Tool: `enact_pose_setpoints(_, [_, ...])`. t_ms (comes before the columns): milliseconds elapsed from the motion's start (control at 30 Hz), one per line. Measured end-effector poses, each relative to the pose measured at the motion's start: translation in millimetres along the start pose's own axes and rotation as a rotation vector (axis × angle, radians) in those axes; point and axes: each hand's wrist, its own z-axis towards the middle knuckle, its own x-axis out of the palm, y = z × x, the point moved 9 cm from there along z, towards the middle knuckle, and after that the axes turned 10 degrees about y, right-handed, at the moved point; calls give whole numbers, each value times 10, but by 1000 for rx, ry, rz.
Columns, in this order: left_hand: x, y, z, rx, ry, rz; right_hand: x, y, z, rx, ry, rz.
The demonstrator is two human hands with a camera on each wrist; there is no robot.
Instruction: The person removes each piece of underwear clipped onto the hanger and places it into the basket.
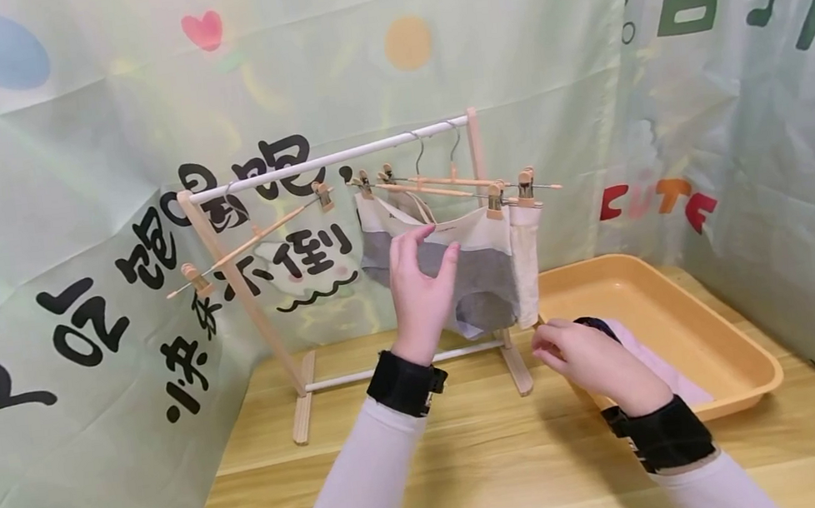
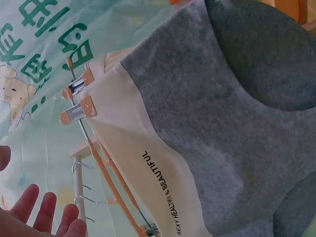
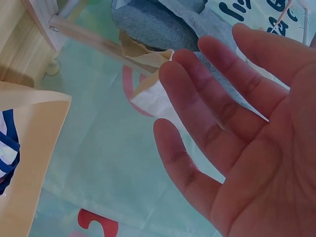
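Observation:
Grey and cream underpants (image 1: 481, 271) hang by their waistband from a clip hanger (image 1: 438, 190). In front of them is my left hand (image 1: 422, 286), thumb and fingers spread apart. The left wrist view shows its fingers (image 2: 43, 212) beside the waistband with nothing between them. A cream garment (image 1: 527, 265) hangs close behind on a second clip hanger. My right hand (image 1: 593, 358) is just below that garment's lower edge, between it and the basin. Seen from the right wrist, its fingers (image 3: 212, 113) are loosely extended, hold nothing and overlap the hanging cloth.
The hangers hang on a small wooden rack with a white rail (image 1: 336, 159). A bare clip hanger (image 1: 262, 235) hangs at its left. To the right, an orange basin (image 1: 756, 369) holds a pale pink cloth (image 1: 657, 364) with dark trim. Printed fabric (image 1: 533, 30) surrounds the wooden table (image 1: 493, 479).

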Motion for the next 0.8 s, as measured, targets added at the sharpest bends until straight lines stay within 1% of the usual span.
enact_pose_setpoints(233, [143, -13, 189, -50, 66, 38, -17, 7, -18, 7, 2, 6])
enact_pose_setpoints(333, [230, -40, 266, -45, 80, 53, -12, 5, -19, 13, 8, 12])
enact_pose_setpoints(467, [386, -70, 360, -42, 105, 76, -12, 11, -20, 14, 7, 13])
enact_pose_setpoints(600, [505, -91, 414, -57, 132, 102, -5, 23, -18, 14, 5, 14])
enact_pose_setpoints(800, [582, -98, 447, -72, 139, 122, 0, 32, -20, 15, -2, 13])
